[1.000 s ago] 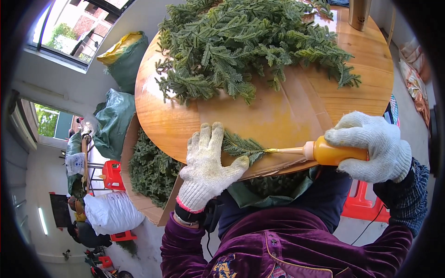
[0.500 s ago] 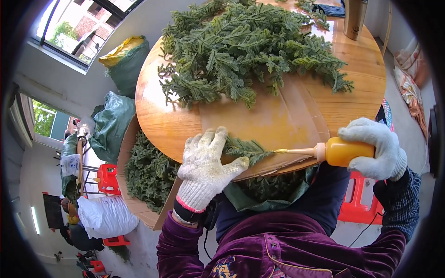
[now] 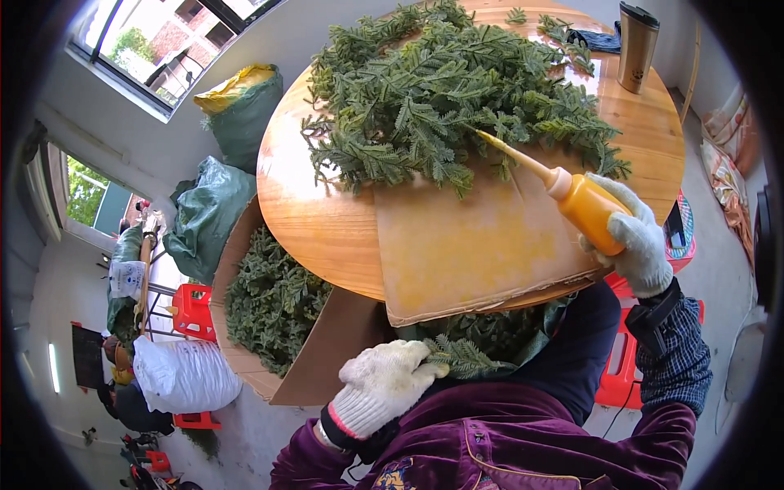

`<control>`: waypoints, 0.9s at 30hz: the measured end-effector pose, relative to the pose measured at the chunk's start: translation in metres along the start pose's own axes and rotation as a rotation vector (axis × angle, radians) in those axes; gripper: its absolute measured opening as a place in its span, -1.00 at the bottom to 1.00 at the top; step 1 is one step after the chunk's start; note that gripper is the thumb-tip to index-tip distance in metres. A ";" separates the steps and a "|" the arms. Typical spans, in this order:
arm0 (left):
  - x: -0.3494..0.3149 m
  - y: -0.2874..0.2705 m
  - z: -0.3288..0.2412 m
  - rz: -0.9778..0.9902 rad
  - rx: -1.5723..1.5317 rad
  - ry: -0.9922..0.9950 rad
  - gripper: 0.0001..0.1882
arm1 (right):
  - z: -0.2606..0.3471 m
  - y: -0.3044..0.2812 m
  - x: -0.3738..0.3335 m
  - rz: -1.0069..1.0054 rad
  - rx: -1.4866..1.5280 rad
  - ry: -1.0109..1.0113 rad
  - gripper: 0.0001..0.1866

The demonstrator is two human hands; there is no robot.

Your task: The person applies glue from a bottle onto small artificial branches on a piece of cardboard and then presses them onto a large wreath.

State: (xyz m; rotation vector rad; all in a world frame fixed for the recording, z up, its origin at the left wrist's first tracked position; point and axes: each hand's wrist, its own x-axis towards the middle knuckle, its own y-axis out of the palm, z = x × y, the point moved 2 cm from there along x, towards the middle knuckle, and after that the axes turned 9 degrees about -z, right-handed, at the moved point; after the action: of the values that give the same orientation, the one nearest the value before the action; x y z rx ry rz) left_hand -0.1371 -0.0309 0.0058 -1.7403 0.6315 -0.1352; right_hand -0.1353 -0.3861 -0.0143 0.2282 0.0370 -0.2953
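Observation:
My left hand (image 3: 386, 380), in a white knit glove, is low by my lap, its thumb and fingers closed on one end of a green fir sprig (image 3: 465, 358). The sprig lies over a green sack (image 3: 531, 359) of similar greenery. In my right hand (image 3: 633, 241), also gloved, is a squeeze bottle (image 3: 590, 211) of orange-yellow liquid with a long yellow-coated nozzle. The bottle is tilted, its tip pointing up-left at the edge of a large heap of fir sprigs (image 3: 433, 90). Under it, a cardboard sheet (image 3: 474, 245) with yellow stains covers the table's near edge.
The round wooden table (image 3: 306, 220) also holds a metal tumbler (image 3: 635, 49) and a dark blue cloth (image 3: 594, 41). Left of it stands a cardboard box (image 3: 314, 347) full of sprigs. Green sacks (image 3: 208, 216), a white sack (image 3: 184, 376) and red stools (image 3: 193, 312) are around.
My left hand has come off the cardboard and down to my lap with the sprig. My right hand has lifted the bottle, and its nozzle now points up-left, away from the sprig.

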 end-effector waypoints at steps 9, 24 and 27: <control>0.022 0.018 -0.004 0.170 -0.185 -0.353 -0.46 | -0.020 0.004 0.010 0.007 0.154 0.020 -0.05; 0.129 -0.106 0.048 -1.028 0.455 0.170 -0.38 | -0.022 0.005 0.006 -0.011 0.240 0.001 -0.08; 0.157 -0.110 0.068 -1.089 0.650 0.166 -0.34 | -0.024 0.010 0.008 -0.032 0.225 -0.006 -0.05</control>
State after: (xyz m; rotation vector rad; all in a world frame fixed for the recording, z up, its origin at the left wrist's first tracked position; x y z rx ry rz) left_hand 0.0614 -0.0325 0.0523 -1.2552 -0.3031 -1.1144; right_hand -0.1252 -0.3733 -0.0363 0.4499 0.0010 -0.3326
